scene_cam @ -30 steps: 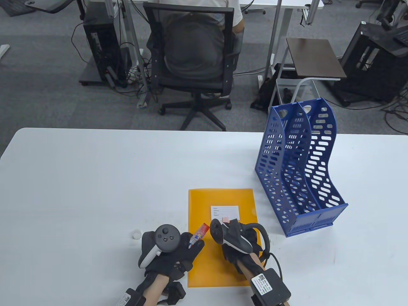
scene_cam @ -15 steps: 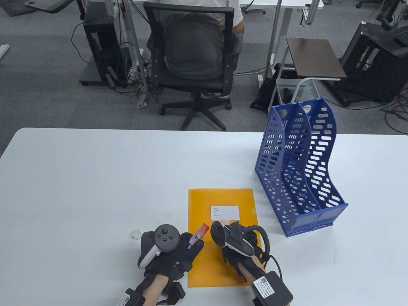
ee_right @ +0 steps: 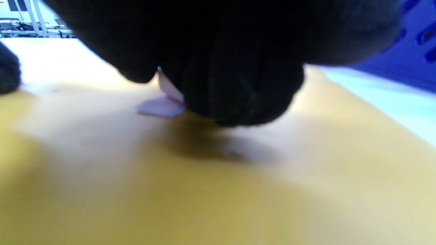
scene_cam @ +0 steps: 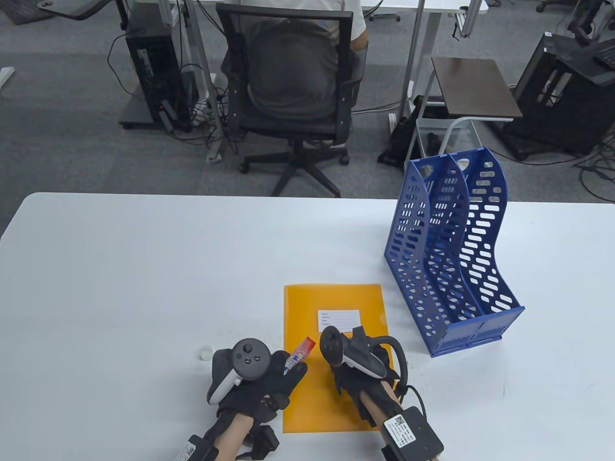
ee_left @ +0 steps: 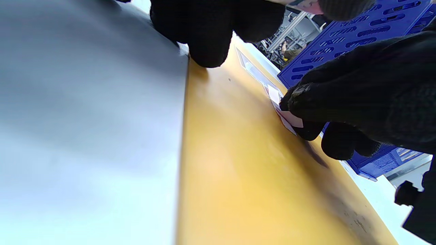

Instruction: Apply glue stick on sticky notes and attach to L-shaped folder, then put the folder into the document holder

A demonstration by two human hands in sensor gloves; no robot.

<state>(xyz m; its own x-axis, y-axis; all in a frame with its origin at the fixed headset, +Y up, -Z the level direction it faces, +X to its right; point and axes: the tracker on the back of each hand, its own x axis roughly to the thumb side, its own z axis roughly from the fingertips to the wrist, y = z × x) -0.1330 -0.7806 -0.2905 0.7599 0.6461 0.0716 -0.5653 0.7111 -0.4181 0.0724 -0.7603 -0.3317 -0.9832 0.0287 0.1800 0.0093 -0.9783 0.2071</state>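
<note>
An orange L-shaped folder (scene_cam: 331,384) with a white label (scene_cam: 339,321) lies flat near the table's front edge. My left hand (scene_cam: 292,370) grips a red-and-white glue stick (scene_cam: 301,357), tip up, at the folder's left edge. In the left wrist view, one of that hand's fingertips (ee_left: 207,51) touches this edge. My right hand (scene_cam: 354,355) sits low over the folder just below the label. Its fingers pinch a small pink sticky note (ee_left: 289,117) down against the orange surface. The note (ee_right: 162,102) stands half bent under the fingertips. The tracker hides it in the table view.
A blue two-slot document holder (scene_cam: 451,259) stands upright to the right of the folder, its open side facing the front. A small white cap (scene_cam: 205,353) lies on the table left of my left hand. A person sits in an office chair (scene_cam: 288,91) beyond the table.
My right hand has eased back toward me and lowered; the pink note that showed beyond its fingers is now covered in the table view. The left hand has stayed put.
</note>
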